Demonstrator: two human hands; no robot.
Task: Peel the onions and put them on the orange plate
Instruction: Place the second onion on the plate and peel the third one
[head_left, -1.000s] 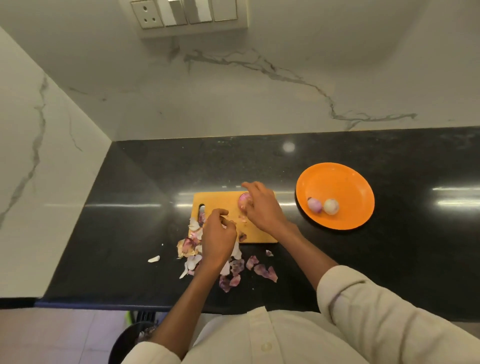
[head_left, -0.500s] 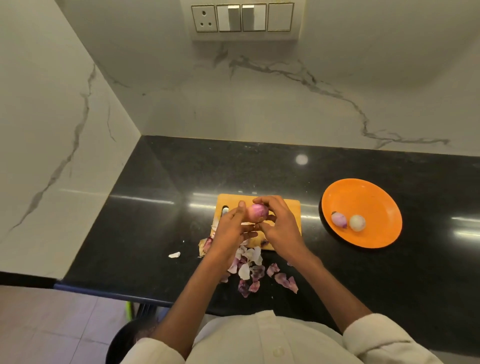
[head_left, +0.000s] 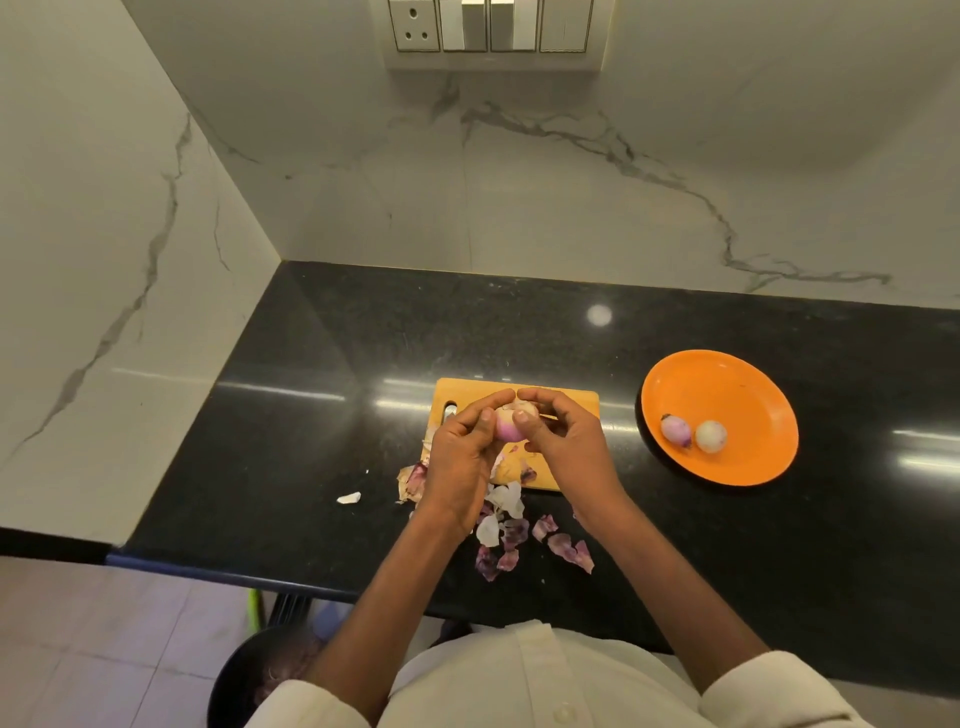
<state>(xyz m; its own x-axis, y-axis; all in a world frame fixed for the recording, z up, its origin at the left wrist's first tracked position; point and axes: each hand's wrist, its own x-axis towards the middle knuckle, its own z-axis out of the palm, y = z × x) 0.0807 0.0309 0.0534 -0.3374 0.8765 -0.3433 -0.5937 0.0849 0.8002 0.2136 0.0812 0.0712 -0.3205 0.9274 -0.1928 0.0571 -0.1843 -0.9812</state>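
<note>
Left hand: the left hand (head_left: 460, 457) has its fingers curled round the left side of the onion (head_left: 509, 425), thumb resting on the front of it.
Right hand: the right hand (head_left: 563, 441) pinches the same onion from the right, thumb on top and fingers wrapped behind.
Onion: held between both hands, above the cutting board (head_left: 571, 402); pink low down, paler on top, so some skin seems to be on it.
Step in hand: peeling this onion, judged from the two-handed grip and the scraps below.
Next move: likely a thumbnail under the loose edge to strip the last skin, then a reach right to the plate.
Plate: the orange plate (head_left: 748, 384) sits well apart to the right and holds two peeled onions (head_left: 693, 432), a purplish one and a white one, just beside each other.
Peels: onion skins (head_left: 511, 535) lie scattered in front of the board and at its left edge.
Surface: a glossy black counter (head_left: 332, 415) with light reflections.
Room: white marble walls (head_left: 571, 208) meet in a corner; a switch panel (head_left: 491, 31) is mounted above; a dark bin (head_left: 244, 675) stands on the floor below the counter edge.
</note>
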